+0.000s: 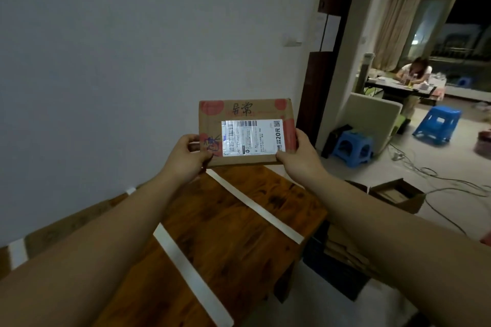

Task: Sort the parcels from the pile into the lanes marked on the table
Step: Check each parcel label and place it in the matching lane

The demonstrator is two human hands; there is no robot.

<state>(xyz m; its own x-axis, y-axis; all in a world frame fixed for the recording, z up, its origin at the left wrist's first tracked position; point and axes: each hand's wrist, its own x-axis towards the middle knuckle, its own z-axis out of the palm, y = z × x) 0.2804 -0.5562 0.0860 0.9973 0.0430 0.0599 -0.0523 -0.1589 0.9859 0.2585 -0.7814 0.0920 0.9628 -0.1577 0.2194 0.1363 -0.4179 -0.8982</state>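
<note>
I hold a flat brown cardboard parcel [239, 114] up in front of the white wall, above the far end of the wooden table [239, 225]. It has red printed patches, black handwriting along its top and a white shipping label with a barcode facing me. My left hand [187, 158] grips its lower left corner and my right hand [299, 154] grips its lower right corner. White tape strips [255, 206] [190, 276] mark lanes across the tabletop beneath it. The parcel pile is out of view.
An open cardboard box [398, 194] and a dark crate [332, 271] with flattened cardboard sit on the floor right of the table. Blue plastic stools [353, 147] [438, 125], cables and a beige chair lie beyond. A person sits at a far table [414, 71].
</note>
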